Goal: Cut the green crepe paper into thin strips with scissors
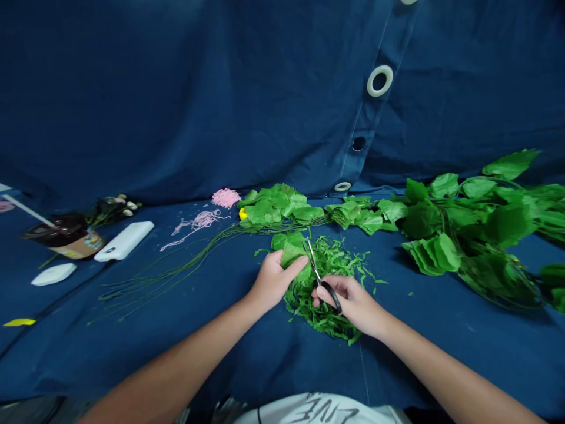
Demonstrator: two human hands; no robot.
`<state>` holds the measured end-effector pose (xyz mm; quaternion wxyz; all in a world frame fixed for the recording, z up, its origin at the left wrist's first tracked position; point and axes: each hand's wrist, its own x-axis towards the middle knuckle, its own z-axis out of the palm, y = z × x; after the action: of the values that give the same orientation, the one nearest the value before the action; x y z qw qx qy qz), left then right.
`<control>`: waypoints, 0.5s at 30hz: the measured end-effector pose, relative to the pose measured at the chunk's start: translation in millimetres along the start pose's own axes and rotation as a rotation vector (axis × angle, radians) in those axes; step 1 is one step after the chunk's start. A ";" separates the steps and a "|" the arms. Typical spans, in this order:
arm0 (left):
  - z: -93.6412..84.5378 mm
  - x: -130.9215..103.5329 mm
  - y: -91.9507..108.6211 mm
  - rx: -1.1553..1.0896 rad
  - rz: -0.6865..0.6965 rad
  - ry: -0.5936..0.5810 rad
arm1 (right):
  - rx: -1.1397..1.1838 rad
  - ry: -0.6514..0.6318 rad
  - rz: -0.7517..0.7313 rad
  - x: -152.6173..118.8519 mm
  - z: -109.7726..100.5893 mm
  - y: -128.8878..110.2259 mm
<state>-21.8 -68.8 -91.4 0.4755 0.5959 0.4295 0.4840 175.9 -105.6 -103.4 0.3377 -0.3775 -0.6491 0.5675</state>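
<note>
My left hand [274, 278] pinches green artificial leaves [291, 252] between thumb and fingers. In my right hand [353, 301] are black-handled scissors [315, 265], their blades pointing up and away beside the held leaves. Below both hands lies a heap of thin green leaf shreds [329, 315] on the blue cloth. Just beyond, a bunch of leaves [278, 203] rests with its long thin green stems [194, 259] trailing to the left. My fingers hide part of the held leaves.
More leafy stems [481, 218] spread over the right side. Pink shreds [226, 198] and pale pink strands [200, 221] lie at the back. On the left are a lidded cup with a straw [66, 235], a white oblong device [124, 241] and a white oval object [53, 274]. Blue cloth [265, 88] hangs behind.
</note>
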 end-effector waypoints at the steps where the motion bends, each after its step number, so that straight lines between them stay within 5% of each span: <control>1: -0.1 0.2 -0.1 -0.003 -0.003 0.004 | -0.007 -0.008 0.003 -0.1 0.1 -0.6; 15: 1.0 0.6 0.0 -0.004 -0.017 -0.055 | -0.008 0.059 0.029 2.6 -1.4 2.7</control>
<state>-20.7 -68.4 -91.5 0.4924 0.6047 0.4202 0.4641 176.1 -102.4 -105.9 0.3472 -0.4048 -0.6356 0.5583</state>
